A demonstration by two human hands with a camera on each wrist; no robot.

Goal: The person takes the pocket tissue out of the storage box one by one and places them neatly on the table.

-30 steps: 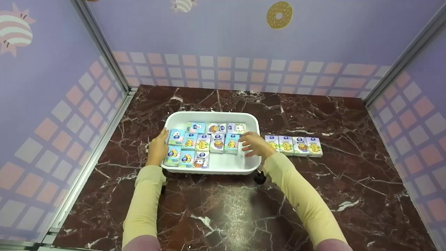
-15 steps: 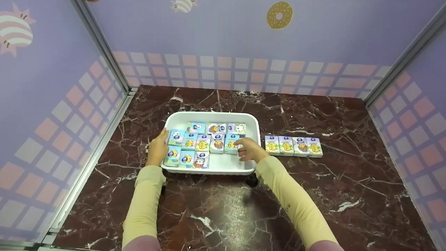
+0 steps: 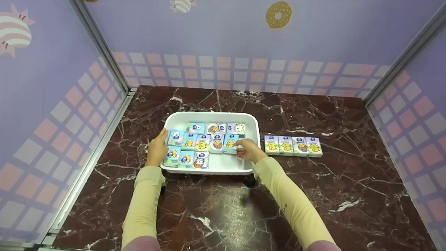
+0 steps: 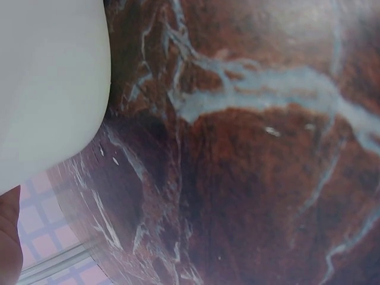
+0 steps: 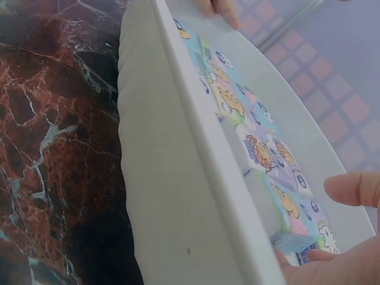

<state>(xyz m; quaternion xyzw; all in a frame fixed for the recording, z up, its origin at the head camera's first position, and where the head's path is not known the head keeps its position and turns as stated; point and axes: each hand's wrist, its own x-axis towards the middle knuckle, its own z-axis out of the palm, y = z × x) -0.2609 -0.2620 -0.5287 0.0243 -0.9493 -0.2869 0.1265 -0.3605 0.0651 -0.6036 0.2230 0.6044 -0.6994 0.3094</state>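
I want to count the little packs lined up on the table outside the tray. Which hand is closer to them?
The right hand. It is at the white tray's right end, just left of the row of four packs. The left hand rests on the tray's far left side.

Small cartoon-printed packet (image 3: 230, 143) lies flat in white tray (image 3: 212, 116).

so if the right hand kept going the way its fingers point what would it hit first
Probably the right-end packet of the tray's middle row; the right hand points left at it, fingertips already at or on its edge, though contact is unclear.

A plain white plastic tray (image 3: 181, 118) holds pastel cartoon-printed tissue packs (image 3: 203, 142); the dark red marble tabletop (image 3: 313, 181) is white-veined; the lilac walls (image 3: 216, 38) carry pink checks.
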